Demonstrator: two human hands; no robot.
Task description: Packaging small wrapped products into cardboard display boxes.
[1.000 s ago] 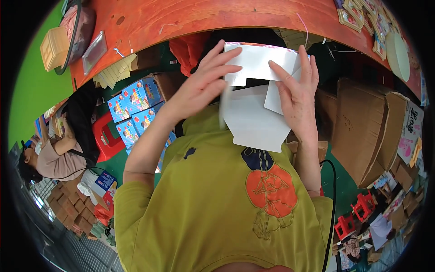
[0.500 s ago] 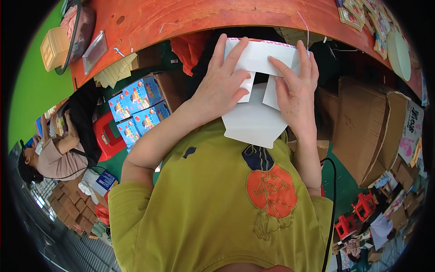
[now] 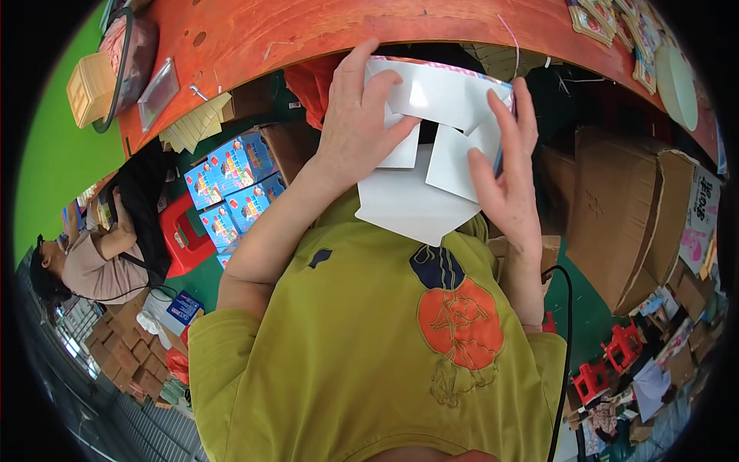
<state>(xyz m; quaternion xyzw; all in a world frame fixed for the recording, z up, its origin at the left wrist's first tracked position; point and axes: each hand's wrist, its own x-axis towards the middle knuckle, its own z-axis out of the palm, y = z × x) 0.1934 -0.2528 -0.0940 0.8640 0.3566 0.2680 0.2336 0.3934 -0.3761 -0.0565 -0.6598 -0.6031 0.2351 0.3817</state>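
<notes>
Between my hands, just in front of the table edge, is a small folding carton [image 3: 419,189] with white inner faces and a pink-patterned edge. Its end flaps stand partly folded: a broad flap along the far side, two short side flaps, and a long tongue toward my shirt. My left hand [image 3: 356,127] grips the left side, thumb by the left short flap and a fingertip on the far flap. My right hand [image 3: 508,181] holds the right side, with some fingers outside the wall and others bent over the inside.
A red-orange table [image 3: 308,27] spans the far side, bearing a clear plastic tray [image 3: 158,94] and stacked cards [image 3: 604,23]. Blue printed boxes [image 3: 231,165] lie left beside a red stool [image 3: 185,239]. A large brown carton [image 3: 616,219] stands right. Another person [image 3: 104,266] sits far left.
The carton has shifted slightly left and tilted. My right fingers have drawn back from the far flap, and the right short flap has swung further out. My left hand moved left with the carton.
</notes>
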